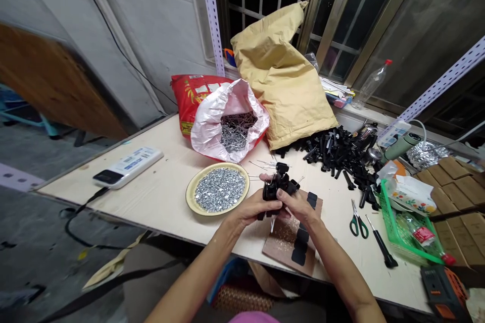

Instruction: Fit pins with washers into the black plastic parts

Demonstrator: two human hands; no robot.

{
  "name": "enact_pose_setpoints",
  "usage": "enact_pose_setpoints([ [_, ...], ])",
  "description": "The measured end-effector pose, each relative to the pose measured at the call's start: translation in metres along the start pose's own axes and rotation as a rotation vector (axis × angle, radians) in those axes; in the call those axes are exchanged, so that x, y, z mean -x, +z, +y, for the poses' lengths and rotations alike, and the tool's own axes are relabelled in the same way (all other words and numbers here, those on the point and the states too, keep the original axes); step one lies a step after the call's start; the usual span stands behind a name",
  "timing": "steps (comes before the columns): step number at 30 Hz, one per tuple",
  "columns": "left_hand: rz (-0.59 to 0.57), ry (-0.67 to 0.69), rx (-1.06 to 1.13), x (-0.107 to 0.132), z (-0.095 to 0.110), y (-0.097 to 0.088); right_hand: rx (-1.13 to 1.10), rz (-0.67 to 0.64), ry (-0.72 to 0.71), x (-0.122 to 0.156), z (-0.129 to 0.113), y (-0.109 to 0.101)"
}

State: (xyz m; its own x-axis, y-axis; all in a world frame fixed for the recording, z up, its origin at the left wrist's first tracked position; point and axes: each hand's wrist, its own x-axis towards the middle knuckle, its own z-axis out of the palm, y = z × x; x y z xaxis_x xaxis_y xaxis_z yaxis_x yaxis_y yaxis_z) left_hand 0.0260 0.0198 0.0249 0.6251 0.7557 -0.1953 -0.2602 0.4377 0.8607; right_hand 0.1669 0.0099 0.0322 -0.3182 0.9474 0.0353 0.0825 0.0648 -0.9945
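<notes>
Between both hands is a bunch of black plastic pieces (279, 184), with thin metal pins sticking out of it. My left hand (253, 208) is closed around its left side. From the right, my right hand (297, 205) grips the same bunch, its thumb pressed on the front. Several long metal pins (265, 165) lie on the table just behind. Below the hands lies a brown board (282, 242) with a row of black pads (299, 252) along it. A yellow plate (190, 204) heaped with small silvery metal parts (220, 189) stands left of the hands.
Behind the plate, a red sack (185, 96) opens onto many metal pins (237, 131). A large brown paper bag (284, 86) leans at the window. Black plastic parts (337, 154) are piled at right, near scissors (358, 222), a screwdriver (382, 245) and a green basket (392, 222). A power bank (131, 166) lies left.
</notes>
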Motion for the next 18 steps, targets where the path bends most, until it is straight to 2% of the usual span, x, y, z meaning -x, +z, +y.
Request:
enact_pose_setpoints([
  [2, 0.148, 0.071, -0.065, -0.005, -0.001, 0.001, -0.009, 0.151, 0.021, -0.002, -0.002, 0.006],
  [5, 0.450, 0.220, -0.211, -0.011, -0.001, 0.003, 0.009, 0.380, 0.017, -0.009, -0.005, 0.011],
  [7, 0.554, 0.290, -0.252, -0.014, -0.001, 0.005, 0.011, 0.500, -0.011, -0.013, -0.006, 0.013],
  [9, 0.560, 0.306, -0.219, -0.016, 0.000, 0.006, -0.005, 0.559, -0.004, -0.016, -0.006, 0.015],
  [13, 0.563, 0.247, -0.023, -0.017, 0.000, 0.005, -0.019, 0.588, 0.052, -0.019, -0.003, 0.017],
  [16, 0.555, 0.206, 0.113, -0.019, 0.000, 0.000, -0.035, 0.525, 0.083, -0.020, 0.005, 0.018],
  [18, 0.504, 0.204, 0.135, -0.022, -0.001, -0.003, -0.029, 0.469, 0.106, -0.021, 0.012, 0.019],
])
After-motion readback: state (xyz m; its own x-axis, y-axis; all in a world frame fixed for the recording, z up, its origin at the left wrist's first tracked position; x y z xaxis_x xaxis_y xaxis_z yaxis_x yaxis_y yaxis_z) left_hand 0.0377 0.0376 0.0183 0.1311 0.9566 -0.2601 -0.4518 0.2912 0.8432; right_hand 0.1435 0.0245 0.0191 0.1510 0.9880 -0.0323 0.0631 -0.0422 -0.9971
